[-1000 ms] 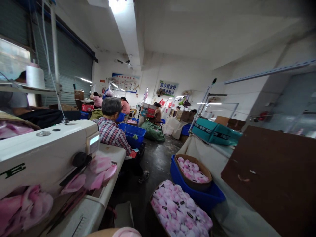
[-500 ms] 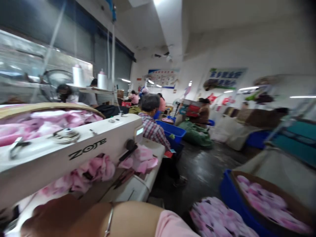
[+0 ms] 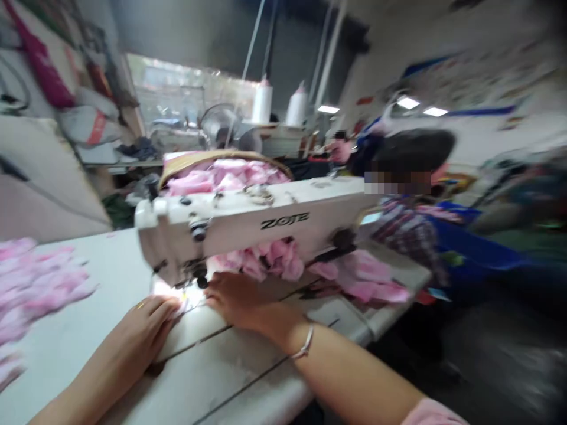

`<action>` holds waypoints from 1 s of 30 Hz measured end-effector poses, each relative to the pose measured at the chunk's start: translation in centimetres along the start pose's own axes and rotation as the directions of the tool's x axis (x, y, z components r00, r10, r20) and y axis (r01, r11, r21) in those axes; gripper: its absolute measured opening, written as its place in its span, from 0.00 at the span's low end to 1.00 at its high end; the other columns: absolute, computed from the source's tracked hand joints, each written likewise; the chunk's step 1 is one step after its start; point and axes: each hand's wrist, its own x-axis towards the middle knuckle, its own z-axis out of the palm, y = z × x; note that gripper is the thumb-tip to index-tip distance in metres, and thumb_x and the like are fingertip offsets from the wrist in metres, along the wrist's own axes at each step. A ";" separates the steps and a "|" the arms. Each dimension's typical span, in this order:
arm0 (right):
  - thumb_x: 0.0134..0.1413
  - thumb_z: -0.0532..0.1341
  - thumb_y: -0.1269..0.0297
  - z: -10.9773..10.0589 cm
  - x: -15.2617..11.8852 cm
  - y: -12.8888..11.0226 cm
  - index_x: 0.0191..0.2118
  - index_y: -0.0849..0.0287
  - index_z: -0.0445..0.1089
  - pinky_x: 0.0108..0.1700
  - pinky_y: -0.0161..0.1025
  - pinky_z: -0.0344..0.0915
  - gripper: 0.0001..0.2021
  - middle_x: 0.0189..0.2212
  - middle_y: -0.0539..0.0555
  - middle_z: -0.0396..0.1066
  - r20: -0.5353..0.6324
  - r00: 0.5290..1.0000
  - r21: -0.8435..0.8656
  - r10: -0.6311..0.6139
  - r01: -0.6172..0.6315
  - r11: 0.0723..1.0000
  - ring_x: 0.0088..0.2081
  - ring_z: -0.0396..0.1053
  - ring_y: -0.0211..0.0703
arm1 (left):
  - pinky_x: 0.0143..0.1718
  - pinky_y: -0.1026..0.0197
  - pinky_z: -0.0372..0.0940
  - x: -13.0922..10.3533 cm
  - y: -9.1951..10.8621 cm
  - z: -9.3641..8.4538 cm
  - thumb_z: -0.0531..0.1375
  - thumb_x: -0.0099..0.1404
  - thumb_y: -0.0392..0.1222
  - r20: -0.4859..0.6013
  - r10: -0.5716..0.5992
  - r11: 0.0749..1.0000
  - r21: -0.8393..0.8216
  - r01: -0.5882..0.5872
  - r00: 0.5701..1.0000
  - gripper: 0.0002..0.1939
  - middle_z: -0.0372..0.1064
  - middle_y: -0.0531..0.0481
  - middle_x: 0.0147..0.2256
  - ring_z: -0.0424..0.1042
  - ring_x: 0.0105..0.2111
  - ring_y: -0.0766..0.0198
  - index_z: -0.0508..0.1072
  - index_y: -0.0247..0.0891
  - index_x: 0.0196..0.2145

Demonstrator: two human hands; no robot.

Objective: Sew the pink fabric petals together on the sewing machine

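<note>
A white sewing machine (image 3: 283,221) marked ZOJE stands across the white table. Under its lit needle area lies a small pale piece of fabric (image 3: 191,298). My left hand (image 3: 153,321), with a ring on one finger, closes its fingertips on the left side of this fabric. On the other side, close to the needle, my right hand (image 3: 233,298) has its fingers bent at the fabric's edge; whether they grip it is unclear. A bracelet circles the right wrist. Bunched pink fabric (image 3: 279,260) sits behind the machine arm.
Pink pieces (image 3: 39,289) are spread on the table (image 3: 110,254) at left. More pink fabric fills a basket (image 3: 177,162) behind the machine. Pink cloth (image 3: 363,274) lies at right. A person in a plaid shirt (image 3: 407,230) sits beyond, near a blue bin (image 3: 478,242).
The view has swung left and down toward the needle area. My left hand has come into view, and my right hand now shows beside the needle.
</note>
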 end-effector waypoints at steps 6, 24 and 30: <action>0.61 0.56 0.63 -0.4 -0.2 -0.3 0.40 0.56 0.71 0.34 0.37 0.57 0.08 0.37 0.53 0.69 -0.018 0.999 -0.051 0.031 -0.032 0.998 0.38 0.67 0.42 | 0.46 0.55 0.66 -0.3 -0.3 -0.2 0.47 0.71 0.39 0.239 -0.136 0.988 -0.038 0.149 0.961 0.12 0.68 0.47 0.44 0.67 0.45 0.60 0.68 0.39 0.45; 0.62 0.54 0.68 -0.2 0.0 -0.9 0.35 0.58 0.70 0.27 0.39 0.52 0.08 0.32 0.52 0.70 0.024 0.988 -0.221 -0.154 0.155 0.963 0.34 0.65 0.41 | 0.49 0.49 0.65 -0.1 0.7 -0.6 0.46 0.72 0.39 0.287 -0.122 0.990 -0.032 0.137 0.950 0.13 0.64 0.44 0.49 0.63 0.49 0.57 0.65 0.38 0.48; 0.62 0.53 0.70 -0.2 -0.2 -0.8 0.35 0.58 0.69 0.28 0.40 0.52 0.08 0.32 0.52 0.69 0.041 0.986 -0.237 -0.163 0.168 0.957 0.34 0.64 0.43 | 0.48 0.49 0.66 -0.2 1.3 -0.1 0.46 0.71 0.36 0.298 -0.144 0.989 0.061 0.132 0.944 0.14 0.64 0.42 0.47 0.64 0.49 0.55 0.65 0.36 0.50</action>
